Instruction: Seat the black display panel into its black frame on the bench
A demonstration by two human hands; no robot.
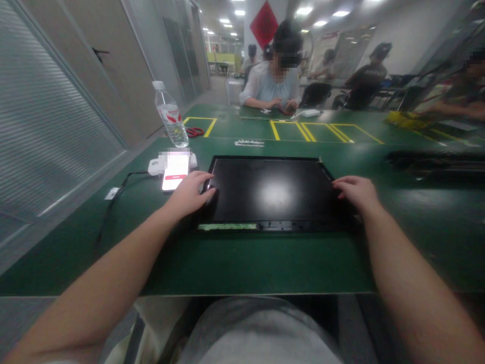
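Observation:
A black display panel [242, 187] lies flat on the green table in front of me, its dark screen reflecting a bright patch of light. Along its near edge runs a strip of green circuit board [227, 227]. My left hand [193, 192] grips the panel's left edge, thumb and fingers curled over the rim. At the opposite side my right hand [356, 193] holds the right edge, with its fingertips on the border. The undersides of both grips are hidden.
Left of the panel are a lit phone [175, 174], a cable [131, 175] and a water bottle [172, 119]. Red scissors [195, 132] lie behind. Dark panel-like parts [435, 167] lie at the right. A person [271, 83] sits across the green table [265, 265].

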